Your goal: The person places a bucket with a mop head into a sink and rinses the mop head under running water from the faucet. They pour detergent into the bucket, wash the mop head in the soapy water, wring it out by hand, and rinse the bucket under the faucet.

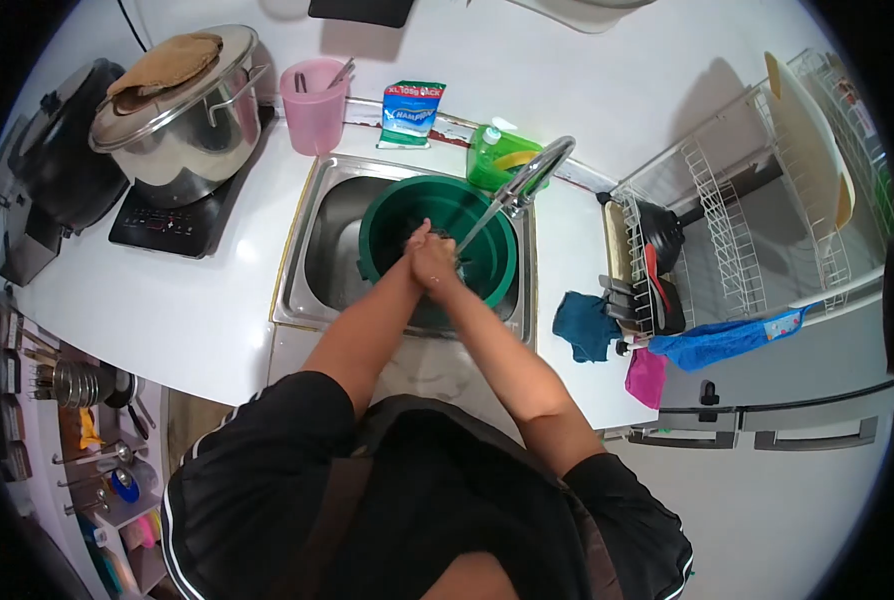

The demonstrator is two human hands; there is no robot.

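My left hand (419,238) and my right hand (435,264) are pressed together over a green basin (380,215), their fingers closed. Something dark shows at the fingers, too small and covered to name. The basin sits inside a stainless steel sink (334,225). From the chrome faucet (527,180) a thin stream of water falls beside my right hand into the basin.
Behind the sink stand a pink cup (314,108) with utensils, a blue and green packet (410,115) and a green soap holder (489,160). A large pot (182,135) rests on an induction cooker (172,225) at left. To the right are a dish rack (722,230) and a teal cloth (585,325).
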